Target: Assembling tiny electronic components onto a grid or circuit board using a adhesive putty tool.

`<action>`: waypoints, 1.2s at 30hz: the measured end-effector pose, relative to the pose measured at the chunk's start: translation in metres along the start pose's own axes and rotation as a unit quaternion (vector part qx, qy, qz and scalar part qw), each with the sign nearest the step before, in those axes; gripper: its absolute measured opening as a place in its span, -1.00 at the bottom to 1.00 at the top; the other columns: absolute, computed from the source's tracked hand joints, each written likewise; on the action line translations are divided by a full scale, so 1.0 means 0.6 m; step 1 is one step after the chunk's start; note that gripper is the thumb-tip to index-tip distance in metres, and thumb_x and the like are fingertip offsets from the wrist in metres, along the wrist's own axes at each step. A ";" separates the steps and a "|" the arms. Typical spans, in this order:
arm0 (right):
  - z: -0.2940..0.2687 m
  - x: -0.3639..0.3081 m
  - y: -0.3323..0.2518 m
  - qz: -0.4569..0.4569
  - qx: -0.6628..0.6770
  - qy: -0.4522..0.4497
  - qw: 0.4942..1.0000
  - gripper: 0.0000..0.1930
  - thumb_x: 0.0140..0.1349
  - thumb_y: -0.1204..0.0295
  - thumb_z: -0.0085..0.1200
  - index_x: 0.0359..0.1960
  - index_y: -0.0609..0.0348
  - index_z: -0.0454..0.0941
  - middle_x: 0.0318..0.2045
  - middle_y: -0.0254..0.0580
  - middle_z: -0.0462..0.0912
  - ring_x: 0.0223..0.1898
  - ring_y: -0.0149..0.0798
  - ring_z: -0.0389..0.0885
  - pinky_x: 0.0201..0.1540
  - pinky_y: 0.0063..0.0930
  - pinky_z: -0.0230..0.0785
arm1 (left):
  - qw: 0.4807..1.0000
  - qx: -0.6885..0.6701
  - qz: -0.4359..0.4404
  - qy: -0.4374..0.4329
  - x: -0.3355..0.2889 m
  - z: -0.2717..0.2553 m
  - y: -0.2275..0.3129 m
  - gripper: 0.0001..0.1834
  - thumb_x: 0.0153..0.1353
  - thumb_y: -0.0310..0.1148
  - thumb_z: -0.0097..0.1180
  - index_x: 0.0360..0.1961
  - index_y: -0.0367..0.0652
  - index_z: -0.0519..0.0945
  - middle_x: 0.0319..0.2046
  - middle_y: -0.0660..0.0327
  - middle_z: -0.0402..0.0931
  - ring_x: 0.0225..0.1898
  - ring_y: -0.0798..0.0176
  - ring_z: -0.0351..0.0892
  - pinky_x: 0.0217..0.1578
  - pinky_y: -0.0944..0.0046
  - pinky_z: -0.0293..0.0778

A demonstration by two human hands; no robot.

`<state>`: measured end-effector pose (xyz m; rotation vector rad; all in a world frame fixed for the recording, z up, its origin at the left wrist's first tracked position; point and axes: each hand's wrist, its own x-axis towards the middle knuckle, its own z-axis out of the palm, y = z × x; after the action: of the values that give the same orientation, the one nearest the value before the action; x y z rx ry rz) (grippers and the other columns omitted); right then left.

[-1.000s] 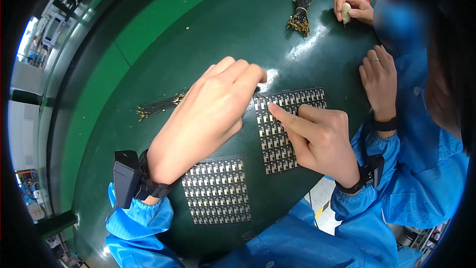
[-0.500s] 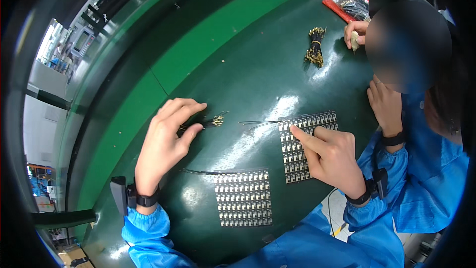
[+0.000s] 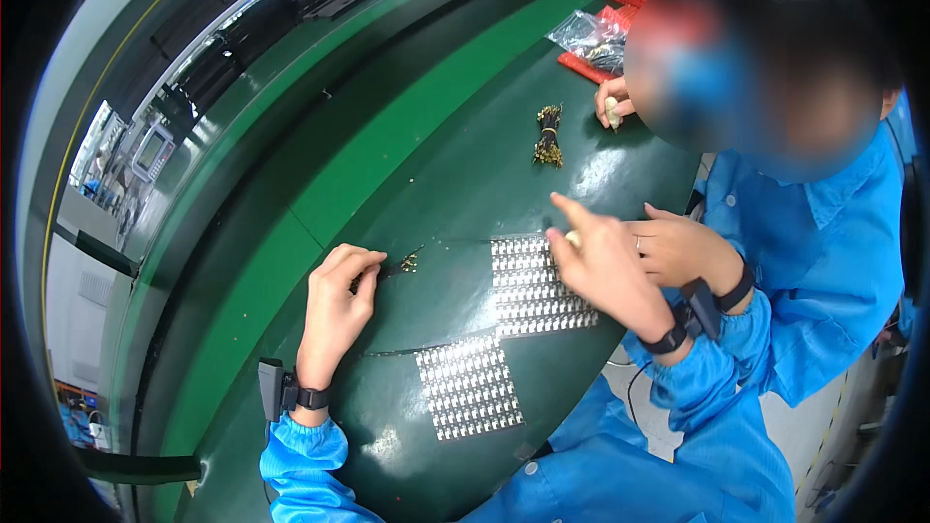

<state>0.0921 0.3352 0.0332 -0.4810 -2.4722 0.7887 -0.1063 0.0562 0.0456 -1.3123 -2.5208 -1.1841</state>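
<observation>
My left hand [image 3: 339, 298] is at the left of the dark green table, thumb and forefinger closed on a small bundle of thin black wires [image 3: 410, 261] with gold-coloured tips. Part of the bundle is hidden by the fingers. My right hand [image 3: 612, 263] hovers over the right edge of the farther sheet of small white-and-black parts [image 3: 523, 281], forefinger stretched out and thumb apart. A small pale piece shows between its fingers; whose finger it is on, I cannot tell. The nearer sheet [image 3: 470, 389] of the same parts lies in front, a few black wires [image 3: 392, 353] along its far edge.
A co-worker sits at the right; one hand [image 3: 683, 247] is right beside mine, the other [image 3: 612, 102] rests farther back. A tied bundle of gold-tipped black wires [image 3: 548, 136] and a clear bag [image 3: 589, 37] with red packs lie beyond. A green ledge [image 3: 387, 155] borders the table.
My right hand has lifted off the farther sheet, its forefinger now pointing away. My left fingers have closed on the wires. The co-worker's nearer hand has come up to my right hand. The view has shifted.
</observation>
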 end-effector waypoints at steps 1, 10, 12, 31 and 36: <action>-0.011 0.009 0.002 0.017 0.017 -0.012 1.000 -0.53 0.39 0.31 0.28 0.23 0.35 0.61 -0.48 0.27 0.70 -0.45 0.22 0.74 -0.32 0.05 0.54 | 0.999 0.020 0.028 -0.010 -0.006 -0.002 0.003 -0.82 0.24 -0.62 0.32 -0.12 -0.32 0.78 -0.22 0.04 0.73 -0.17 -0.02 0.73 -0.10 0.10 0.62; 0.014 -0.027 0.062 -0.119 -0.097 0.038 0.988 -0.47 0.20 0.04 0.52 0.01 0.23 0.82 -0.49 -0.09 0.62 -0.56 -0.06 0.66 -0.47 -0.21 0.45 | 0.961 0.029 0.190 -0.200 -0.122 0.037 0.051 -0.54 0.35 -0.20 0.40 0.24 -0.04 0.73 0.35 0.09 0.58 0.38 -0.07 0.53 0.42 -0.26 0.33; 0.022 -0.021 0.061 -0.127 -0.100 0.040 0.986 -0.47 0.19 0.03 0.52 0.01 0.23 0.83 -0.50 -0.11 0.61 -0.57 -0.09 0.64 -0.48 -0.25 0.44 | 0.955 0.065 0.208 -0.202 -0.116 0.024 0.054 -0.56 0.36 -0.21 0.40 0.23 -0.04 0.74 0.35 0.12 0.58 0.38 -0.07 0.52 0.44 -0.24 0.32; 0.004 -0.023 0.061 -0.132 -0.089 0.033 0.987 -0.49 0.16 0.11 0.55 0.02 0.23 0.84 -0.57 -0.19 0.52 -0.64 -0.23 0.53 -0.49 -0.31 0.38 | 0.994 0.038 0.087 0.056 0.012 0.020 -0.028 -0.94 0.18 -0.57 0.34 -0.33 -0.24 0.70 -0.31 0.14 0.64 -0.25 0.03 0.59 -0.15 0.09 0.47; 0.007 -0.010 0.049 -0.148 -0.083 -0.021 0.985 -0.52 0.22 0.01 0.48 0.04 0.05 0.84 -0.57 -0.19 0.50 -0.59 -0.03 0.59 -0.49 -0.15 0.39 | 0.996 -0.018 0.049 0.073 0.001 0.029 -0.001 -0.94 0.23 -0.58 0.32 -0.30 -0.24 0.67 -0.32 0.08 0.64 -0.24 -0.03 0.62 -0.15 0.03 0.51</action>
<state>0.1001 0.3534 0.0101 -0.1461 -2.5794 0.4808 -0.1023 0.0675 0.0334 -1.2902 -2.3168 -1.2613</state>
